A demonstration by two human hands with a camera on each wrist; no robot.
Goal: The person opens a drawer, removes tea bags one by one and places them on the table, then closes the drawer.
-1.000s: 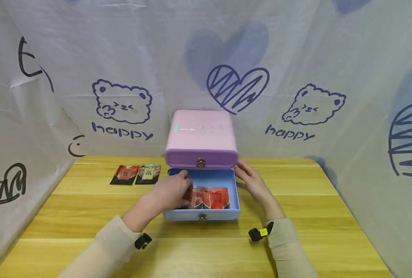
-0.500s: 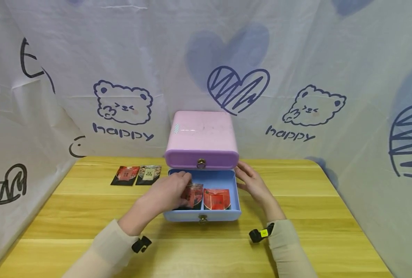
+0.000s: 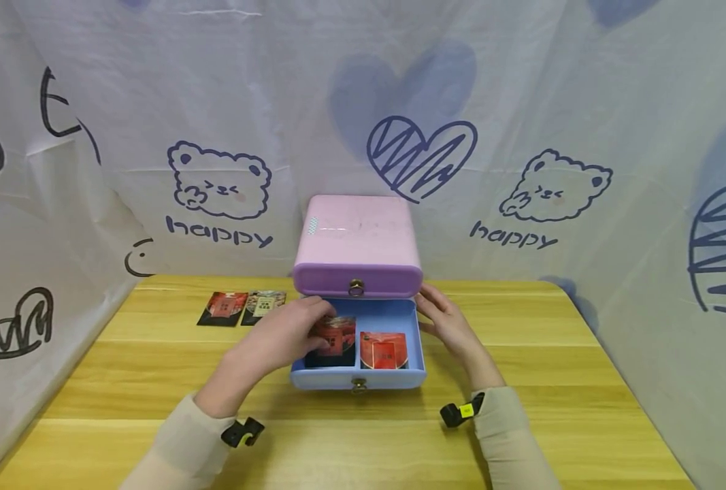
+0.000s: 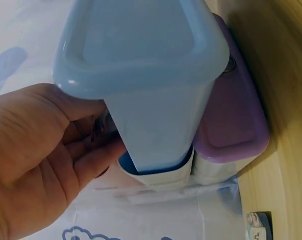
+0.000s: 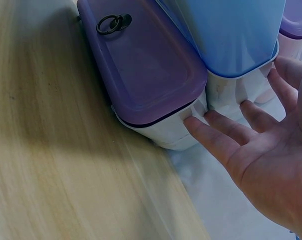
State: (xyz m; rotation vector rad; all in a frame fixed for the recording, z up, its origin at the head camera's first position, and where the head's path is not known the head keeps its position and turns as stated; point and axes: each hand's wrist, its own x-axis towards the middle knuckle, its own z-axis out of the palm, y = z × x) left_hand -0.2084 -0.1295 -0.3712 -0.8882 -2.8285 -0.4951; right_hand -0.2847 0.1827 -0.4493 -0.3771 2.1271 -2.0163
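Observation:
A pulled-out blue drawer (image 3: 393,314) juts from a small chest with a pink top (image 3: 359,228). Inside it, on the left, my left hand (image 3: 283,333) pinches a black and red packet (image 3: 343,340), its thumb on the packet's front. The left wrist view shows this hand (image 4: 35,145) reaching over the drawer's side, the packet mostly hidden. A red packet (image 3: 384,352) lies in the right half of the drawer. My right hand (image 3: 451,327) rests against the chest's right side; in the right wrist view its fingers (image 5: 216,140) are extended and touch the white casing.
Two more packets, one red and black (image 3: 223,308) and one pale-labelled (image 3: 265,305), lie on the wooden table (image 3: 154,381) left of the chest. A closed purple drawer (image 3: 358,279) sits above the blue one. A printed cloth (image 3: 363,88) hangs behind.
My left hand has drawn back slightly left, and more of its packet shows. That packet overlapped the red one earlier and now lies apart from it. My right hand stays put.

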